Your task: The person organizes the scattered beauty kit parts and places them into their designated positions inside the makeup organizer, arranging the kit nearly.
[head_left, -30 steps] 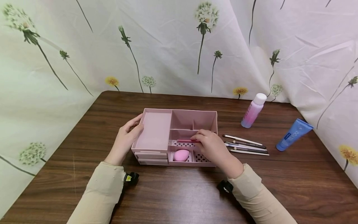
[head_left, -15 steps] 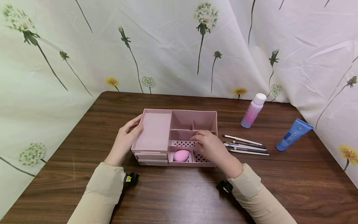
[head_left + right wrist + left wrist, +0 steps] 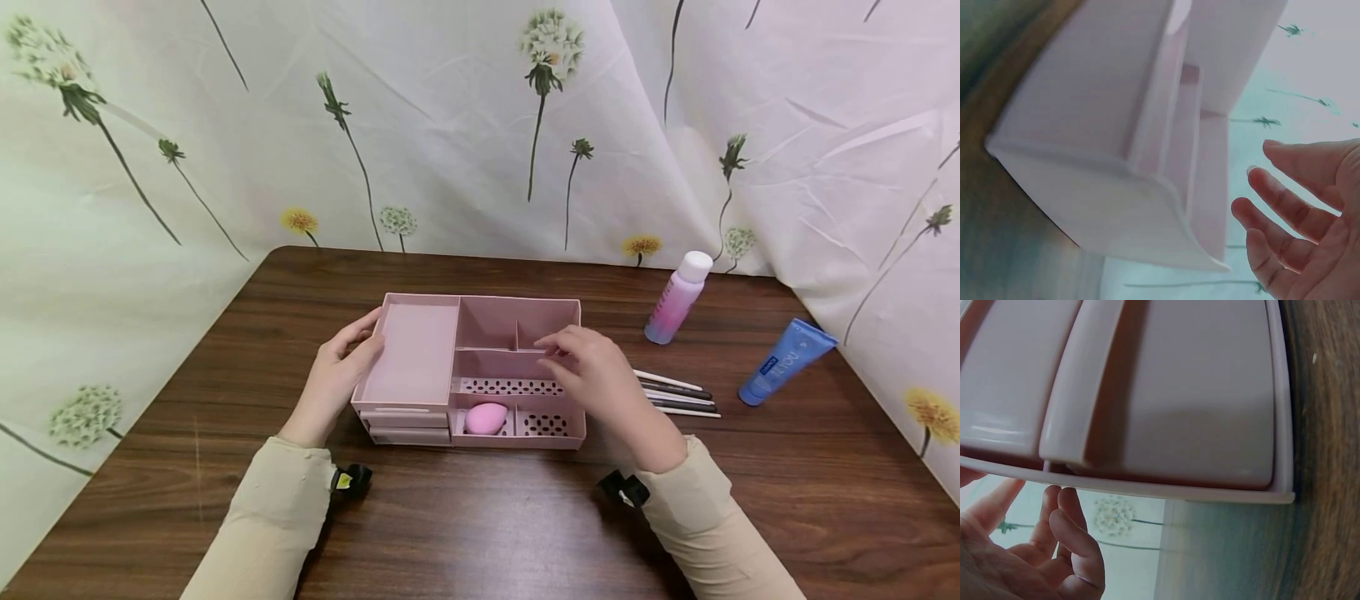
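Observation:
A pink makeup organizer (image 3: pixel 418 350) stands on the table, with a raised lidded section and two drawers at left and open compartments at right. My left hand (image 3: pixel 333 375) holds its left side, thumb over the top rim; in the left wrist view its fingertips meet the side wall. My right hand (image 3: pixel 596 375) hovers over the organizer's right edge, holding nothing. The right wrist view shows its fingers (image 3: pixel 1285 200) loosely bent and apart from the wall. A pink makeup sponge (image 3: pixel 486 418) lies in the front compartment. Behind it, the middle compartment shows a dotted liner (image 3: pixel 510 387).
Several makeup brushes (image 3: pixel 682 396) lie right of the organizer, partly hidden by my right hand. Farther right stand a pink-and-white spray bottle (image 3: pixel 677 298) and a blue squeeze tube (image 3: pixel 787 362). A flower-print cloth (image 3: pixel 465 125) hangs behind the wooden table (image 3: pixel 495 517).
A thin pink stick in my right fingers has gone out of sight in the middle compartment. My right hand has since lifted away up and right, fingers loosened. My left hand stays put.

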A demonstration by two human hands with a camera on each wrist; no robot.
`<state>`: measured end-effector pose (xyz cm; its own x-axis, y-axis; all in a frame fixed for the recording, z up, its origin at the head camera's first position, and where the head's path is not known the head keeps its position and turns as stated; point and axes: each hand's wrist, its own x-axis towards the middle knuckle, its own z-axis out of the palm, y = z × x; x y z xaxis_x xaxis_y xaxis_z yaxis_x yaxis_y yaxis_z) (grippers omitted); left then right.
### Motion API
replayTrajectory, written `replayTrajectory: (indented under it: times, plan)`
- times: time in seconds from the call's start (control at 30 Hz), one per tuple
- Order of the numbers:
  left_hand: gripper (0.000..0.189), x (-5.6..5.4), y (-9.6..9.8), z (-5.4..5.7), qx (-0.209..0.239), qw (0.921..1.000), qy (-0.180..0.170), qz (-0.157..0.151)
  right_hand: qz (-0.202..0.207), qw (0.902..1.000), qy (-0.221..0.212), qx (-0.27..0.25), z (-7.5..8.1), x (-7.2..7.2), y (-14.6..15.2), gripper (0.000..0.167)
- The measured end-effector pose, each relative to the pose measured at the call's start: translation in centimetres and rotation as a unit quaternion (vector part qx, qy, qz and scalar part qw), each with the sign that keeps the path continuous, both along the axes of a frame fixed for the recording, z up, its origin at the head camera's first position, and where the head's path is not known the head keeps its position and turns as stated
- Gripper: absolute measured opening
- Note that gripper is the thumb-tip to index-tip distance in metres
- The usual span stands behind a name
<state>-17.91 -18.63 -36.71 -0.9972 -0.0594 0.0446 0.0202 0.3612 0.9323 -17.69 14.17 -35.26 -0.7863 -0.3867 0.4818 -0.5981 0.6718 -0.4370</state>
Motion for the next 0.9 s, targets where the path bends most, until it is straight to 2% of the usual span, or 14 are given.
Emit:
replayTrajectory:
  times: [0.27, 0.57, 0.9]
  plan:
    - [0.047, 0.0, 0.0, -0.1, 0.011, 0.9999, 0.005, -0.003, -0.045, 0.9981, -0.017, -0.037, 1.8, 0.2, 2.1, 0.018]
    - [0.048, 0.0, 0.0, 0.0, 0.008, 1.0, -0.001, -0.005, -0.12, 0.9896, 0.035, -0.071, 3.2, 0.1, 5.1, 0.014]
    - [0.047, 0.0, -0.1, 0.1, 0.002, 1.0, 0.002, -0.002, -0.191, 0.9776, -0.015, -0.086, 4.4, 0.3, 7.9, 0.019]
